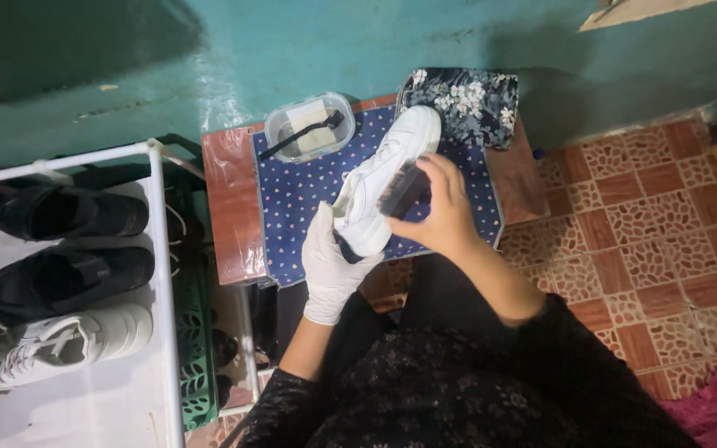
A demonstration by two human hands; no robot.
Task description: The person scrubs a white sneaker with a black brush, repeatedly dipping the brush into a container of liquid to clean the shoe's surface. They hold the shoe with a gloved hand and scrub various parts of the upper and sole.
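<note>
A white lace-up sneaker [383, 178] lies tilted, toe away from the person, heel gripped in the gloved left hand's fingers [334, 261]. A dark bristle brush [402, 189] rests against its side, clasped under the right hand's fingers [441, 207].

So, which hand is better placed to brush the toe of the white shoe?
Probably the right hand: it already holds the brush against the shoe. The gloved left hand grips the shoe's heel end, steadying it.

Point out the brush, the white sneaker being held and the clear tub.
brush [402, 189], head view, dark bristle block under the right hand.
white sneaker [387, 166], head view, side panel.
clear tub [309, 127], head view, its inside near the rim.
</note>
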